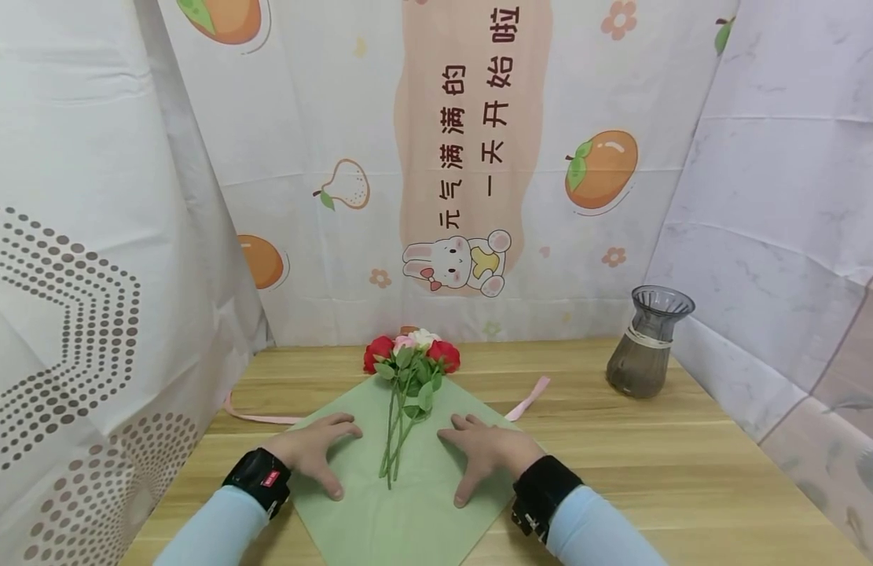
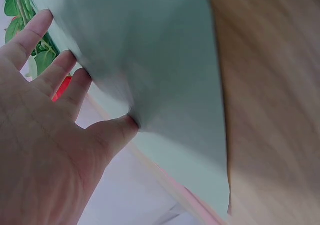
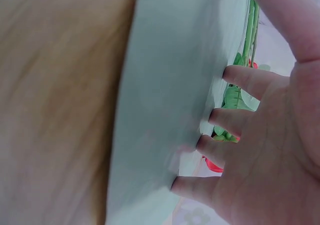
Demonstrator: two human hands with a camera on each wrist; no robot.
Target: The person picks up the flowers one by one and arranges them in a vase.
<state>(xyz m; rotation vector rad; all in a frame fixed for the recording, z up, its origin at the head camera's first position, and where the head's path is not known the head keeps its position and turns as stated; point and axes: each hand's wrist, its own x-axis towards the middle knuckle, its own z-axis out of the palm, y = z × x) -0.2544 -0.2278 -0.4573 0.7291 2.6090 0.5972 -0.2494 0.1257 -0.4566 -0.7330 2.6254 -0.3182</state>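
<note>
Nearest the camera: two light blue sleeves [image 1: 217, 528], entering at bottom left and bottom right, each with a black wrist band [image 1: 545, 489]. The left one carries a small red label [image 1: 269, 478].

Left to right: white cloth [image 1: 47, 157] with dot pattern at far left. Pink ribbon [image 1: 262, 419] lies on the wood table [image 1: 691, 472], one length sticking out past the paper's left edge. Left hand [image 1: 314, 450] on the left half of the green paper [image 1: 401, 531]: fingers spread, thumb well apart from them, tips touching the sheet. Left wrist view shows the paper creased at the thumb tip.

Paper sits diamond-wise, one corner toward the person. Flowers [image 1: 423, 373] lie on its middle, between the hands: red, pink, white and red blooms at the far corner, stems [image 1: 389, 464] pointing back at the person and crossing.

Right hand [image 1: 491, 452] on the paper's right half, fingers and thumb apart, fingertips on the sheet. Another ribbon length shows just beyond it.

Grey glass vase [image 1: 641, 346] stands upright at far right, pale string [image 1: 648, 338] round its neck, well apart from the paper. Marbled cloth [image 1: 797, 196] right of it.
</note>
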